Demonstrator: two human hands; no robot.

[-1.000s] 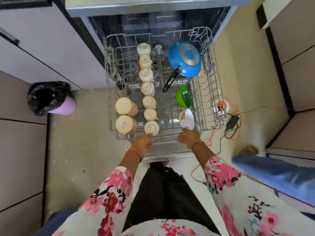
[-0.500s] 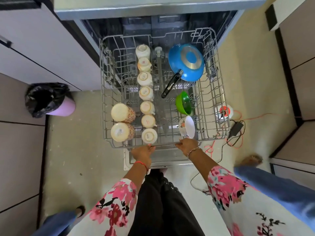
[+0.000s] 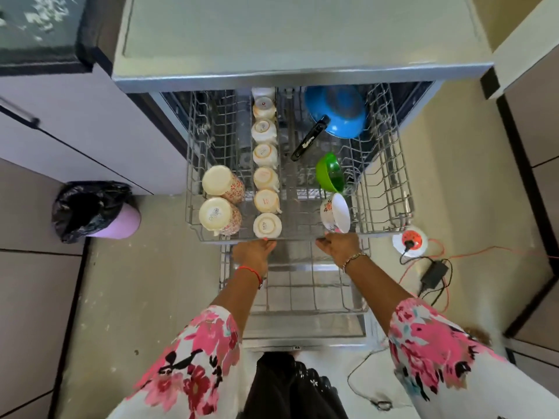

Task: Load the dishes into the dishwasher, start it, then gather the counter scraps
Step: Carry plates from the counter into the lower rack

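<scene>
Lilac bin (image 3: 121, 220), extension socket (image 3: 410, 241) — beside rack (image 3: 390, 189)

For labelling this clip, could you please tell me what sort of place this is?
Most likely a home kitchen: an open dishwasher, its upper rack loaded with cups and a blue pan, with cabinets alongside.

Both our arms were stretched forward, side by side. Our left hand (image 3: 254, 252) and right hand (image 3: 338, 247) gripped the front edge of the upper rack (image 3: 296, 238), fingers curled, knuckles up.
</scene>
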